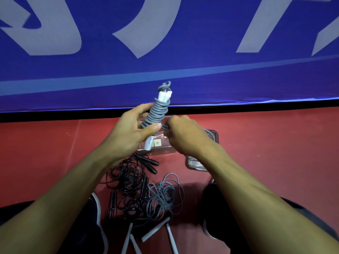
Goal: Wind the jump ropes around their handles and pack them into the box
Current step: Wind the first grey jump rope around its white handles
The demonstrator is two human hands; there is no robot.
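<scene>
The grey jump rope [156, 112] wound round its white handles looks like smooth, rubbery plastic cord with a dull sheen; the handles [149, 143] are matt white plastic. On the near floor, the loose black ropes [128, 182] are thin and glossy, catching small highlights, with smooth black handles [151, 165] of plastic or rubber. Right of them, the loose grey rope [165, 195] is matt, with pale matt handles [156, 230]. The box [213, 138] is clear, glossy plastic. The floor [275, 143] is a red, smooth, faintly shiny surface. The far banner [183, 70] looks like blue printed cloth or vinyl, matt.
</scene>
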